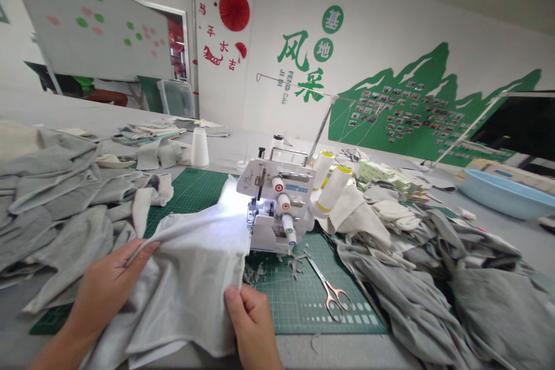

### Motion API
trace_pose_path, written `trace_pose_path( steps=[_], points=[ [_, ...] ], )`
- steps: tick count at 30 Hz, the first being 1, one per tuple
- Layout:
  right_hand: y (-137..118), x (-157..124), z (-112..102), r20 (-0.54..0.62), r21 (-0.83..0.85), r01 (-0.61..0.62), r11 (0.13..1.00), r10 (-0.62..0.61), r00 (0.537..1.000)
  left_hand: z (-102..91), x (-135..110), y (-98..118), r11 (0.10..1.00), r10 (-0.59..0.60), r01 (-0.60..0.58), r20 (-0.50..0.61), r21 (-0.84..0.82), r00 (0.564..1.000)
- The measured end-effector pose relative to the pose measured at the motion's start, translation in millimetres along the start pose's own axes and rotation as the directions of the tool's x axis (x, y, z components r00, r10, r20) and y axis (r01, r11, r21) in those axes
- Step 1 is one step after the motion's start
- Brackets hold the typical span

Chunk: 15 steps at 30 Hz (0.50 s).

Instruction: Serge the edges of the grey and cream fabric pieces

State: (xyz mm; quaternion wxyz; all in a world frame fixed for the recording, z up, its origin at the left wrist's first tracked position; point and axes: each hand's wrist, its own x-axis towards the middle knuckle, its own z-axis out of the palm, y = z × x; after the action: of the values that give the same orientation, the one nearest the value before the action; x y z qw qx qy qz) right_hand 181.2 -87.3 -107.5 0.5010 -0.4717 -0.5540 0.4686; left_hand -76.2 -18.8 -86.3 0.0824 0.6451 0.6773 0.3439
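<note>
A light grey piece of fabric [186, 266] stretches from my hands up to a white overlock sewing machine [281, 202], its far end lying under the lit needle area. My left hand [108, 283] pinches the fabric's left side between thumb and fingers. My right hand [251, 318] grips its right edge, low and near the table's front. A green cutting mat [286, 300] lies beneath the machine. Right of my right hand, a pair of scissors [329, 292] with copper-coloured handles rests on the mat. Cut fabric scraps [297, 266] lie by the machine's base.
Heaps of grey fabric [56, 202] cover the left side; more grey cloth [433, 266] is piled at right. A white thread cone [200, 148] stands behind the mat, and yellow-topped thread cones [336, 188] are behind the machine. A blue basin [507, 193] sits far right.
</note>
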Motion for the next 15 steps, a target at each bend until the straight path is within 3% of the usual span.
trace_pose_path(
  steps=[4,5,7,9,11,15],
  points=[
    [-0.5,-0.9,0.8,0.007,0.022,-0.003,1.000,0.003,1.000,2.9,2.5,-2.5,0.994,0.013,0.010,0.201,-0.113,0.979],
    [-0.3,-0.9,0.9,0.006,0.021,-0.001,1.000,0.001,1.000,3.1,2.6,-1.7,0.990,0.047,-0.006,0.293,-0.140,0.955],
    [0.1,-0.6,0.9,0.005,0.013,0.007,1.000,-0.007,1.000,2.2,2.4,0.9,0.987,0.115,-0.042,0.487,-0.157,0.866],
    [0.2,0.0,0.7,0.009,0.011,0.006,1.000,-0.006,1.000,-0.2,2.9,2.8,0.988,0.146,-0.088,0.585,-0.128,0.798],
    [0.0,0.4,0.6,0.011,0.018,0.001,1.000,-0.001,1.000,-3.0,5.4,2.1,0.983,0.182,-0.150,0.519,-0.103,0.835],
    [-1.0,0.9,0.9,-0.009,0.031,0.011,0.999,-0.011,1.000,-5.8,13.6,-4.2,0.979,0.190,-0.176,0.140,-0.105,0.972]
  ],
)
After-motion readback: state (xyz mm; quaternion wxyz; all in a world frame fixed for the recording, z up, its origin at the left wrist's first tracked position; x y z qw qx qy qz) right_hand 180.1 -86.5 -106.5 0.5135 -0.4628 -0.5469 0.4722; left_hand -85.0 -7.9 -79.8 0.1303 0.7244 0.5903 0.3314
